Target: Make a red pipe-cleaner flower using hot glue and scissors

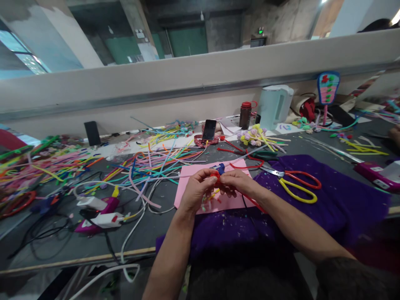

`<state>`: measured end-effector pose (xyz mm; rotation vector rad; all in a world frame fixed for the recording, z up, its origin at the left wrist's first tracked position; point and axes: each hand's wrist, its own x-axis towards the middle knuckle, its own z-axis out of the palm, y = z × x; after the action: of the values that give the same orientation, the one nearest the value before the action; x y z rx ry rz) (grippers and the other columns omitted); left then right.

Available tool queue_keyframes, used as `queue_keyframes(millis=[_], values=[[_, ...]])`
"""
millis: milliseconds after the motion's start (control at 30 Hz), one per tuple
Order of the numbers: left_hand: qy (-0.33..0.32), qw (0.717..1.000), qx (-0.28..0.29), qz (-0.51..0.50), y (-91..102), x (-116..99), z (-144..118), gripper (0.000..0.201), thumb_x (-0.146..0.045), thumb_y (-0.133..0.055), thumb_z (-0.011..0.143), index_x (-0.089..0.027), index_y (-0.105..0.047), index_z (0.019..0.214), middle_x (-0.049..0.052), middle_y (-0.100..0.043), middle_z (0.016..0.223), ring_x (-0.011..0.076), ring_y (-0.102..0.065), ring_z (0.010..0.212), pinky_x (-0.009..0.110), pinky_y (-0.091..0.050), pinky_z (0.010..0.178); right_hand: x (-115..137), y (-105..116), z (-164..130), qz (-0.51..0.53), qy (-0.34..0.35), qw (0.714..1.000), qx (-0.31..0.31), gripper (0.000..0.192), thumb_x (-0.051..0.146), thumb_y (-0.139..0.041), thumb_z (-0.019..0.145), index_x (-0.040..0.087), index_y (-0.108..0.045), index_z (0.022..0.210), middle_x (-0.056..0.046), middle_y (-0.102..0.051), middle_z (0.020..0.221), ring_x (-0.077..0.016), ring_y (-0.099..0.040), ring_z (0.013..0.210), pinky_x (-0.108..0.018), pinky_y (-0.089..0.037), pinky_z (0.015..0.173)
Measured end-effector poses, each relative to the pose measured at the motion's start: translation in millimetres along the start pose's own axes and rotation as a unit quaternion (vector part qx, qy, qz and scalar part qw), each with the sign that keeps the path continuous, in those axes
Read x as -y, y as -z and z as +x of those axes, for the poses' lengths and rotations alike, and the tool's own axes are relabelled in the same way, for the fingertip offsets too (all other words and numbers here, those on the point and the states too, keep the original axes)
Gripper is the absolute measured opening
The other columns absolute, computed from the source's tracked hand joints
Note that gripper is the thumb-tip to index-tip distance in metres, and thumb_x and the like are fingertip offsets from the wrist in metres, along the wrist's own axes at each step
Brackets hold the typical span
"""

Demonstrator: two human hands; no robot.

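A red pipe cleaner (216, 176), bent into a small coil, is pinched between my two hands. My left hand (200, 187) closes thumb and fingers on the coil from the left. From the right, my right hand (236, 181) grips it too, its fingertips meeting the left ones. A red length (254, 202) trails below my right wrist; whether it joins the coil is hidden. Both hands are above a pink sheet (184, 183) with small coloured scraps on it. Just behind the fingers lies a blue tool (219, 168), mostly covered.
Red-and-yellow-handled scissors (298, 185) lie on purple cloth (337, 196) at right. Loose pipe cleaners (156, 160) spread leftward, near a power strip (100, 218) with cables. Behind stand a phone (209, 130), a brown bottle (245, 116), a kettle (275, 106) and pipe-cleaner flowers (254, 135).
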<state>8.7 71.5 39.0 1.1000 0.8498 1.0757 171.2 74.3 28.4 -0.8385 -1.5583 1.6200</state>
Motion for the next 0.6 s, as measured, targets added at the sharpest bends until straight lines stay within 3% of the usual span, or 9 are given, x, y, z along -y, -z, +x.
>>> queue_keyframes(millis=[133,233,400,600], values=[[0.016,1.000,-0.017,-0.005,1.6,-0.5,2.5,0.025,-0.027,-0.068,0.060,-0.016,-0.060,0.081,-0.003,-0.058,0.060,0.0021,-0.041,0.038,0.014,-0.027,0.035,0.7,2.9,1.0,-0.006,-0.014,1.000,0.003,0.040,0.043,-0.043,0.078,0.009,-0.060,0.068,-0.007,-0.063,0.062,-0.0095,-0.052,0.042,-0.018,-0.035,0.033],[0.024,0.999,-0.018,-0.014,2.5,-2.4,2.8,0.028,-0.030,-0.067,0.061,-0.016,-0.058,0.084,-0.002,-0.059,0.060,0.0029,-0.042,0.037,0.014,-0.027,0.033,2.2,5.0,0.0,-0.041,-0.010,0.998,-0.036,0.044,0.049,-0.043,0.078,0.009,-0.061,0.071,-0.007,-0.063,0.064,-0.0097,-0.052,0.042,-0.019,-0.035,0.034],[0.019,1.000,-0.016,-0.001,2.0,-3.0,2.8,0.033,-0.032,-0.066,0.062,-0.016,-0.057,0.089,-0.002,-0.057,0.062,0.0034,-0.044,0.038,0.014,-0.030,0.033,4.3,3.1,-2.9,-0.093,0.018,0.994,-0.048,0.035,0.046,-0.050,0.075,0.013,-0.060,0.078,-0.005,-0.063,0.071,-0.0091,-0.054,0.048,-0.017,-0.037,0.037],[0.011,0.999,-0.023,0.039,0.8,3.6,3.2,0.035,-0.034,-0.066,0.062,-0.016,-0.057,0.091,-0.001,-0.058,0.065,0.0060,-0.049,0.044,0.016,-0.037,0.037,-2.5,-2.3,0.3,-0.129,0.015,0.990,-0.057,0.024,0.038,-0.055,0.073,0.014,-0.057,0.073,0.000,-0.059,0.061,-0.0076,-0.052,0.045,-0.016,-0.035,0.036]])
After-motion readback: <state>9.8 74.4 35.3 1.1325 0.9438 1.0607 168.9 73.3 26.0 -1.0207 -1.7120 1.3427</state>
